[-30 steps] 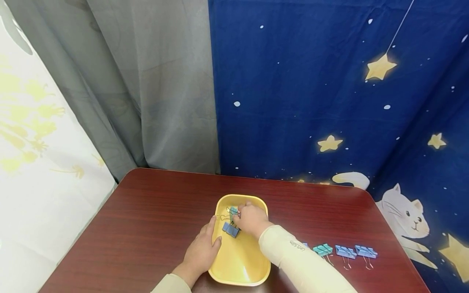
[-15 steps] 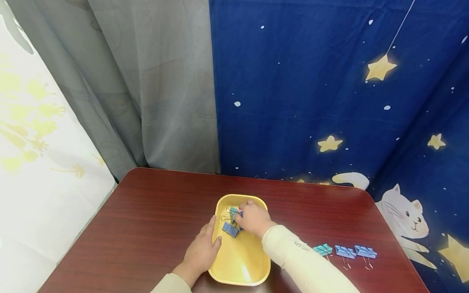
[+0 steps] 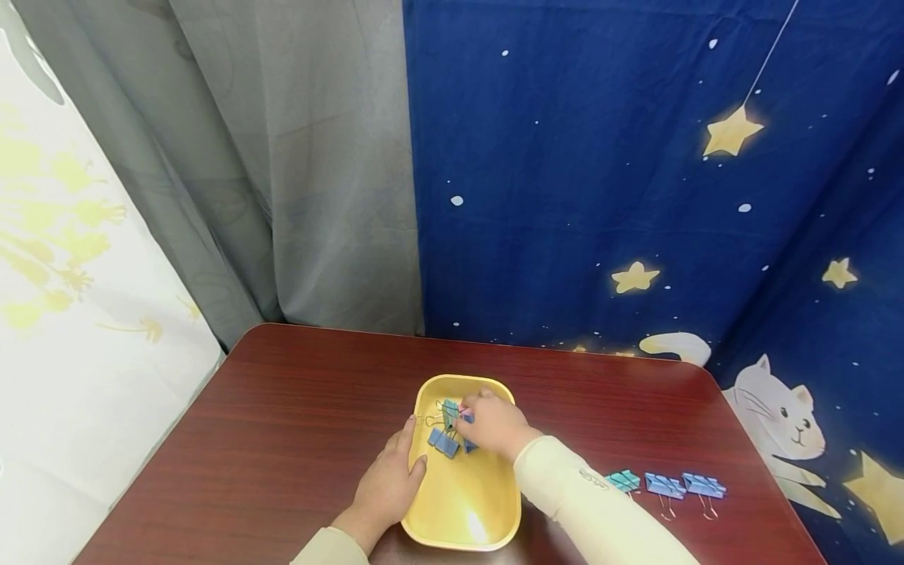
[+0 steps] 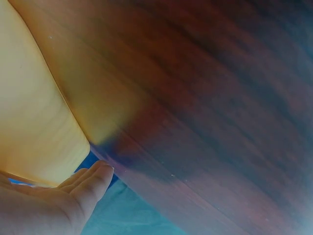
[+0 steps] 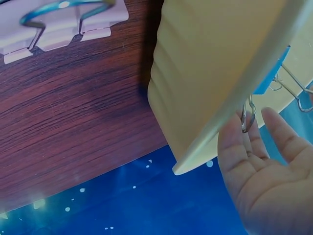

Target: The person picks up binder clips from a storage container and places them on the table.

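A yellow tray (image 3: pixel 459 514) stands on the table with several binder clips at its far end. My left hand (image 3: pixel 387 482) rests along the tray's left wall with its fingers straight; in the left wrist view, the fingers (image 4: pixel 93 186) lie next to the yellow wall. My right hand (image 3: pixel 490 424) reaches inside, its thumb over a dark blue binder clip (image 3: pixel 469 445). In the right wrist view, thumb and fingers stand apart, and a wire handle (image 5: pixel 249 115) overlaps the fingertips. Left of that clip are a green binder clip (image 3: pixel 450 413) and a grey-blue binder clip (image 3: pixel 443 443).
On the red-brown table (image 3: pixel 318 416), a teal binder clip (image 3: pixel 625 480) and two blue ones, including a blue binder clip (image 3: pixel 703 485), lie in a row at the right, beside my right sleeve. A pale pink clip (image 5: pixel 63 27) shows beside the tray in the right wrist view.
My right hand has shifted slightly to the right within the tray, and more of the dark blue clip and a bit of pink now show. My left hand has stayed put.
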A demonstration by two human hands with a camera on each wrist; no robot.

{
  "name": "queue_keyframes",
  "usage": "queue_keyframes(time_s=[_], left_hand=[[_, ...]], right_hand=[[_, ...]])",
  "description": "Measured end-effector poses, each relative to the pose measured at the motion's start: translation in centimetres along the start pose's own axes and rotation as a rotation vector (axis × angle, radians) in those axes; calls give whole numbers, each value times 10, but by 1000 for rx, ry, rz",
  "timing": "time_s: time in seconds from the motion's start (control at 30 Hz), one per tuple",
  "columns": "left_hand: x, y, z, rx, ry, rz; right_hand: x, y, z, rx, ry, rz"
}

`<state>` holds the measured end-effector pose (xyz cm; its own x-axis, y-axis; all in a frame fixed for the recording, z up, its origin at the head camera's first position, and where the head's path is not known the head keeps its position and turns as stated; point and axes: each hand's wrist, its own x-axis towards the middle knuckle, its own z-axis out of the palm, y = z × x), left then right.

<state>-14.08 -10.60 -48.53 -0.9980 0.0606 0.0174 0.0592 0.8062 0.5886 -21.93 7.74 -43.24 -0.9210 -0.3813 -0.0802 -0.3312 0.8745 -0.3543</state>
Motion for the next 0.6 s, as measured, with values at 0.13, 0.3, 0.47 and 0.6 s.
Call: queue_keyframes(time_s=[0.13,0.3,0.47,0.6], left_hand=[[0,0,0,-4,-2,-1],[0,0,0,-8,-1,-3],[0,-1,1,-8,3,-2],[0,0,0,-10,1,-2]], right_hand=[[-3,0,0,-9,-11,-11],[-6,-2,-1,-13,-25,-28],[-10,-5,-3,-12,-25,-50],[-13,-4,-4,-8,-26,-78]])
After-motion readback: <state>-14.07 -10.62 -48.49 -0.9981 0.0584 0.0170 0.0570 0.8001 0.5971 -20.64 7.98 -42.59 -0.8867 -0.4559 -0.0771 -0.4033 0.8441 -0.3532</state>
